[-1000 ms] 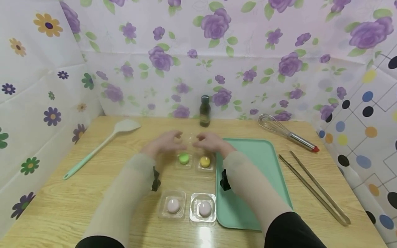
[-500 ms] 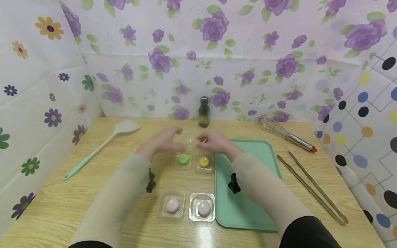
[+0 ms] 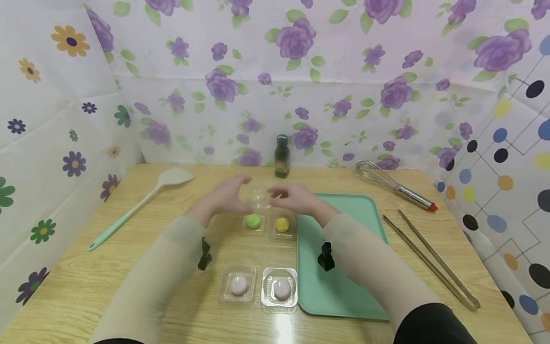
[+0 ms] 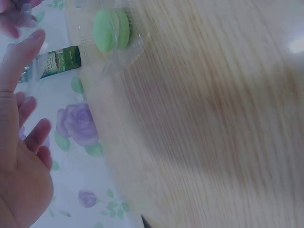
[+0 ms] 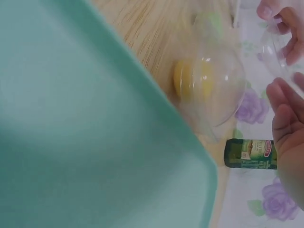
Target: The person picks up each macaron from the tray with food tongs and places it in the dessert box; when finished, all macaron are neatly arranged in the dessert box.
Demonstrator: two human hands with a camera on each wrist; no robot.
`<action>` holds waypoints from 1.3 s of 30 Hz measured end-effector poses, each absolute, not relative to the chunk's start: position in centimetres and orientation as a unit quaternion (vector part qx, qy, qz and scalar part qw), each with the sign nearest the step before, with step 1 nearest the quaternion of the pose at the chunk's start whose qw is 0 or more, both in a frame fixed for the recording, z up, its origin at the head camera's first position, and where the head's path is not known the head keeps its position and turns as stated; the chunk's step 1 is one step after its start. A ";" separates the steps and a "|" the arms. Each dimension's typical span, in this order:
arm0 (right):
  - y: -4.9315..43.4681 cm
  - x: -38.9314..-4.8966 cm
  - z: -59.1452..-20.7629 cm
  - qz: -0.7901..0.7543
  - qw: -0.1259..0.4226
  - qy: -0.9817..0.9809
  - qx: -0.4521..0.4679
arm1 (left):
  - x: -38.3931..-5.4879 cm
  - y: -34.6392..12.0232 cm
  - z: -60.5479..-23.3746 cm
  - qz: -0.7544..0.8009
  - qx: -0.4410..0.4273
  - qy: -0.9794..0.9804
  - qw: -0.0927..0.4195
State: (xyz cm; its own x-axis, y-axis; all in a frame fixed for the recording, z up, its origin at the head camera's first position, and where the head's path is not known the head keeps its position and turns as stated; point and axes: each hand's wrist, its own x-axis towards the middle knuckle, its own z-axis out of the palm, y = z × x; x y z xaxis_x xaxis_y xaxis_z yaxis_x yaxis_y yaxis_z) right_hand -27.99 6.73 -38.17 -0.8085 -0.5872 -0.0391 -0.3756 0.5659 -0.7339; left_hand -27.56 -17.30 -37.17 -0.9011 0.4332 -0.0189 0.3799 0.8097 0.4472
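Observation:
In the head view, a clear plastic dome lid (image 3: pixel 259 198) is raised between my hands, behind two macarons. My left hand (image 3: pixel 228 195) holds its left side, with thumb and fingers spread around it. On the other side, the curled fingers of my right hand (image 3: pixel 293 198) hold its edge. The right wrist view shows the thin clear lid (image 5: pixel 272 53) between both hands' fingertips. Just in front are a green macaron (image 3: pixel 253 220) and a yellow macaron (image 3: pixel 282 225), each in a clear box. The yellow one sits under a domed cover (image 5: pixel 228 78).
Two lilac macarons (image 3: pixel 238 285) in clear boxes lie nearer the front. A green tray (image 3: pixel 343 286) lies under the right forearm. Tongs (image 3: pixel 434 263) and a whisk (image 3: pixel 393 186) are on the right, a spatula (image 3: pixel 142 203) on the left, and a dark bottle (image 3: pixel 281 156) at the back.
My left hand has shifted slightly left and back. The right forearm has swung outward to the right. The clear lid between the hands shows more fully now.

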 end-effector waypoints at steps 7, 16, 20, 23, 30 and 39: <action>7.0 -27.9 -38.2 -0.604 0.213 0.754 -0.147 | -27.1 -17.6 -37.0 0.209 0.217 0.953 -0.018; 5.9 -27.4 -37.5 -0.680 0.355 0.636 -0.088 | -26.3 -17.1 -36.3 0.127 0.303 0.936 -0.127; 5.5 -27.3 -37.6 -0.688 0.379 0.614 -0.083 | -26.0 -17.1 -36.3 0.107 0.315 0.931 -0.152; 5.2 -27.2 -37.7 -0.691 0.393 0.600 -0.087 | -25.8 -17.3 -36.4 0.096 0.317 0.930 -0.160; 5.1 -27.1 -38.0 -0.652 0.366 0.653 -0.123 | -25.3 -17.7 -36.4 0.107 0.321 0.931 -0.136; 5.3 -27.3 -39.0 -0.401 0.160 0.847 -0.310 | -24.9 -19.2 -36.9 0.240 0.271 0.930 0.059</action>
